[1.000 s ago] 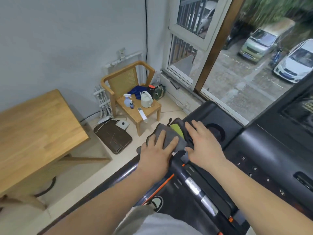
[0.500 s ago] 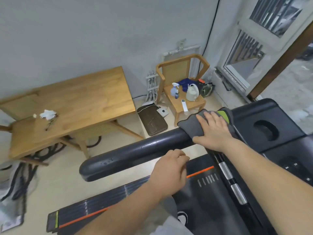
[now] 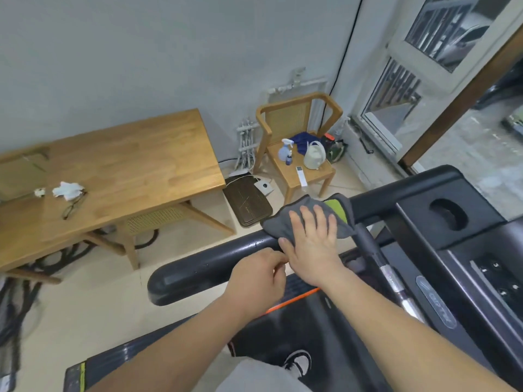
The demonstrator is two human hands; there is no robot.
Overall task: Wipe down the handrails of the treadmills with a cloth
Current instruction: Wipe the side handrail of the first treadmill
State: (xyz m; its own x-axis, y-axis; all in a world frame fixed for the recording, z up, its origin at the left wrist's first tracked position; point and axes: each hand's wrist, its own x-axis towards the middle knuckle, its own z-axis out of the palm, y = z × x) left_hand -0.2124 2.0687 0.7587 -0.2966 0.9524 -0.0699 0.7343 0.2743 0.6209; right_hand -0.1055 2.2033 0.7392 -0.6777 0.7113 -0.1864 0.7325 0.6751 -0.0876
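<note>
A grey cloth (image 3: 278, 222) with a green patch lies draped over the black left handrail (image 3: 203, 265) of the treadmill, near where the rail meets the console (image 3: 418, 210). My right hand (image 3: 312, 244) lies flat on the cloth with its fingers spread, pressing it onto the rail. My left hand (image 3: 259, 280) hovers just behind the right hand over the rail, its fingers loosely curled with nothing in them. The rail's free end points toward the lower left.
A wooden table (image 3: 113, 168) with crumpled tissue and glasses stands at the left. A wooden chair (image 3: 300, 154) against the wall holds a spray bottle, a kettle and a remote. A window (image 3: 418, 80) is at the right, the treadmill belt (image 3: 283, 335) below.
The view has swung left from the console to the handrail. My left hand has come off the cloth and curled. My right hand has slid the cloth a little along the rail toward me.
</note>
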